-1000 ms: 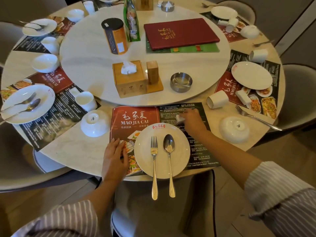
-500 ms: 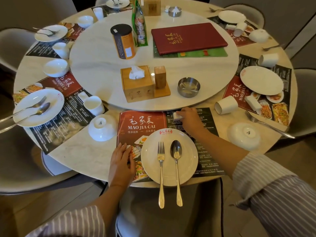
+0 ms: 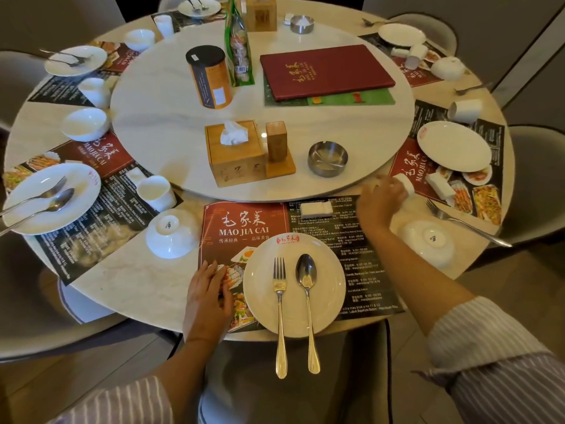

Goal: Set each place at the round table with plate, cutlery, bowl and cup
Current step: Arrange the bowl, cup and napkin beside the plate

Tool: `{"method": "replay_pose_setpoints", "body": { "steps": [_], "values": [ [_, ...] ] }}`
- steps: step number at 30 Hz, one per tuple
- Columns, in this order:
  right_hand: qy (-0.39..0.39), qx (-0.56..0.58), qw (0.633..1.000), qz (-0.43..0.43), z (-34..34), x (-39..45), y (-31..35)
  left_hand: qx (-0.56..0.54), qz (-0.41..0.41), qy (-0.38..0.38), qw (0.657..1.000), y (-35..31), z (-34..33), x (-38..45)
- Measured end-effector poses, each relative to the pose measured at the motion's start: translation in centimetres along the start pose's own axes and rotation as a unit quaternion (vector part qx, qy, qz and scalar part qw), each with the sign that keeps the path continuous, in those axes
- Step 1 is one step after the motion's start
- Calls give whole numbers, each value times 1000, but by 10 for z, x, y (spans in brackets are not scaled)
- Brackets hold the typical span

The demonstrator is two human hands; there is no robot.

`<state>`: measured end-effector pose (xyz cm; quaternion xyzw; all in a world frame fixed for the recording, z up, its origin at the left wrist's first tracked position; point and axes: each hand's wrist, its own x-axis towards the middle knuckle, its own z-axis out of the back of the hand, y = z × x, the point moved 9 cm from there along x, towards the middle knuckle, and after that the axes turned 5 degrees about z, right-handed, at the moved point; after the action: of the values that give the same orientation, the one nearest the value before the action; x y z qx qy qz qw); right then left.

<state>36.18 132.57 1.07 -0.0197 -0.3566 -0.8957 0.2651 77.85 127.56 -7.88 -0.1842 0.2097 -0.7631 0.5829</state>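
On the near placemat (image 3: 244,221) sits a white plate (image 3: 263,301) with a fork (image 3: 279,301) and a spoon (image 3: 306,280) lying across it, their handles over the table edge. A folded white napkin (image 3: 316,208) lies at the mat's top. My left hand (image 3: 208,295) rests flat on the mat, left of the plate, holding nothing. My right hand (image 3: 380,195) reaches right and closes over a white cup (image 3: 406,185) lying on its side. One upturned white bowl (image 3: 171,232) stands left of the mat, another (image 3: 428,243) to its right.
The raised turntable (image 3: 168,117) carries a tissue box (image 3: 234,151), a steel ashtray (image 3: 327,159), a canister and a red menu. The left place has a plate with cutlery (image 3: 82,191) and an upright cup (image 3: 154,191). A loose fork (image 3: 458,221) lies at the right place.
My right hand let go of the napkin on the mat and moved right onto the tipped cup. My left hand stayed put. The camera view shifted closer.
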Motion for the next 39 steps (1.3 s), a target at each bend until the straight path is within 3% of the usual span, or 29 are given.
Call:
{"method": "replay_pose_setpoints", "body": {
  "steps": [2, 4, 9, 15, 22, 30, 39],
  "values": [
    [-22, 49, 987, -152, 15, 14, -35, 4, -1, 0, 1000, 0, 0, 0],
    [-15, 96, 965, -245, 19, 22, -60, 4, -3, -1, 1000, 0, 0, 0],
    [32, 178, 942, -282, 8, 26, -87, 5, -6, -3, 1000, -2, 0, -1],
    [48, 204, 953, -219, 4, 21, -75, 0, -8, -4, 1000, -5, 3, -1],
    [63, 141, 988, -28, -2, -1, -34, 5, -2, 2, 1000, -4, 2, -1],
    [84, 97, 991, 48, -20, -26, -12, 2, 2, 1, 1000, -4, 3, -1],
    [90, 88, 990, 62, -21, -31, -4, -5, -8, -9, 1000, -3, 2, -1]
  ]
}}
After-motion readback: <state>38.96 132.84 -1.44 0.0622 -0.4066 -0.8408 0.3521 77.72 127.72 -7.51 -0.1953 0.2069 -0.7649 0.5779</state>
